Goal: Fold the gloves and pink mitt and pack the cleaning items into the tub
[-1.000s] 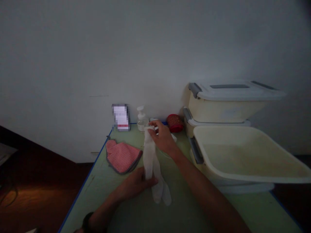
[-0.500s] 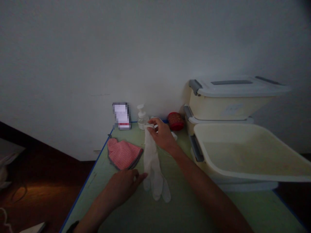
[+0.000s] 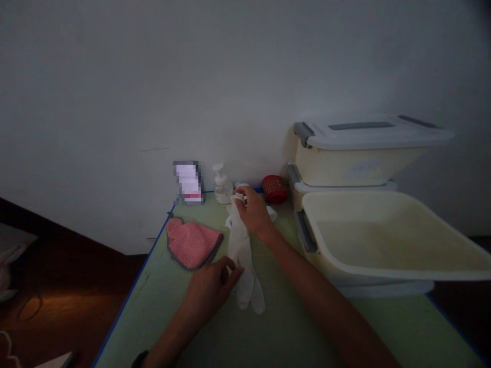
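White socks [image 3: 242, 245] hang lengthwise over the green table, their cuff at the top and rounded ends toward me. My right hand [image 3: 253, 209] pinches the cuff between thumb and fingers. Lower down, my left hand [image 3: 215, 283] has its thumb and fingers curled together at the left edge of the socks; the exact contact is partly hidden. Left of them a pink cloth with a grey border [image 3: 194, 243] lies on the table. Behind my right hand stands a clear pump bottle [image 3: 222, 191], and a small white item [image 3: 271, 213] is partly covered by that hand.
A phone [image 3: 188, 182] leans on the wall at the back left. A red woven basket [image 3: 274, 189] sits at the back. On the right are stacked lidded boxes [image 3: 345, 166] and a wide cream bin [image 3: 383, 271]. Blue tape lines the table [image 3: 153, 306] edge.
My left hand has moved right and slightly up onto the socks, and the left rounded end is no longer visible. My right hand keeps its pinch on the cuff. The view has shifted slightly.
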The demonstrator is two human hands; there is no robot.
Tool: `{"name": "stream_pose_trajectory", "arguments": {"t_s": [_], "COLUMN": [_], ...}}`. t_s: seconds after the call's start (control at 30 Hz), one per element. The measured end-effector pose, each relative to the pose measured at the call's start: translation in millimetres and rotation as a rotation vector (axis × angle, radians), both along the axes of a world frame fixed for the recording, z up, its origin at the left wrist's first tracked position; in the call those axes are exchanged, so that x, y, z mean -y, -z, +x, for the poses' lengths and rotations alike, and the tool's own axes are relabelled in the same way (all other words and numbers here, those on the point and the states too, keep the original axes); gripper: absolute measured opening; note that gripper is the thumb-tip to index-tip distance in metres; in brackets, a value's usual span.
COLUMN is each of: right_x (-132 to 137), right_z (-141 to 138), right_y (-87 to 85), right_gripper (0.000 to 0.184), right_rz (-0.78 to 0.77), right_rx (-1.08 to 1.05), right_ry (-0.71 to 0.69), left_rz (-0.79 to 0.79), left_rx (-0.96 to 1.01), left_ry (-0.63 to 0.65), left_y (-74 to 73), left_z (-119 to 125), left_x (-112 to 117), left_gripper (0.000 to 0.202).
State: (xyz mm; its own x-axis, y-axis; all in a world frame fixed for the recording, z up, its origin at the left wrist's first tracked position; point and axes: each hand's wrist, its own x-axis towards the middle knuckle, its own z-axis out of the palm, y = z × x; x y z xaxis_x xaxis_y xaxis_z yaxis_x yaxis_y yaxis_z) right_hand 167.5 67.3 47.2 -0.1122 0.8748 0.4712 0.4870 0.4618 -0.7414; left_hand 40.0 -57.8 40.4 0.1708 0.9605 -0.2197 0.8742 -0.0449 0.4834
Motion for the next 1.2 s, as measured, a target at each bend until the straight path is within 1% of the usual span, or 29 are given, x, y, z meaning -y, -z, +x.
{"name": "stream_pose_trajectory", "arguments": {"t_s": [0.13,0.23,0.33,0.43,0.57,0.67,0.8,0.87,0.97,1.07,1.13,1.2], "right_x": [-0.6,0.2,0.1,-0.9,-1.4,-0.9,-1.0,-1.3,-1.6,-1.6,-1.7,-1.9], "right_z": [-0.2,0.9,3.3,5.3,4.9,3.6,3.7,4.4,5.2,5.2,4.8,4.5], "right_y": [1.5,0.4,-0.3,1.0,3.6,4.2,4.0,4.0,4.2,4.7,5.3,5.8], "right_gripper": [0.021,0.022,0.022,0.022,0.022,0.022,0.023,0.023,0.023,0.024,0.024,0.024], "right_rz": [-0.011,-0.01,-0.005,-0.003,-0.001,-0.001,-0.004,-0.005,-0.002,-0.001,-0.001,-0.001], "right_rx": [0.017,0.03,0.04,0.045,0.051,0.058,0.06,0.062,0.072,0.085,0.092,0.098], "right_ry": [-0.005,-0.001,0.016,0.027,0.024,0.014,0.01,0.008,0.0,-0.005,-0.007,-0.011], "left_rz": [-0.08,-0.121,-0.177,-0.216,-0.248,-0.28,-0.243,-0.264,-0.357,-0.418,-0.418,-0.381], "left_rx": [0.067,0.164,0.279,0.336,0.294,0.223,0.154,0.166,0.212,0.191,0.137,0.066], "left_ry": [-0.012,-0.005,-0.02,-0.029,-0.052,-0.013,0.04,0.043,0.046,0.051,0.061,0.058], "left_y": [7.1,11.9,13.2,12.0,9.5,8.0,8.9,9.8,8.7,2.1,-4.3,-10.1], "left_z": [2.9,1.9,-2.5,-6.8,-6.4,-3.0,-2.0,-4.2,-8.1,-9.7,-10.3,-11.5], "left_x": [-1.0,-4.2,-3.2,1.6,6.2,7.3,7.8,8.2,10.7,15.1,17.4,18.0], "left_gripper": [0.036,0.035,0.033,0.033,0.039,0.042,0.033,0.033,0.038,0.043,0.047,0.05]}}
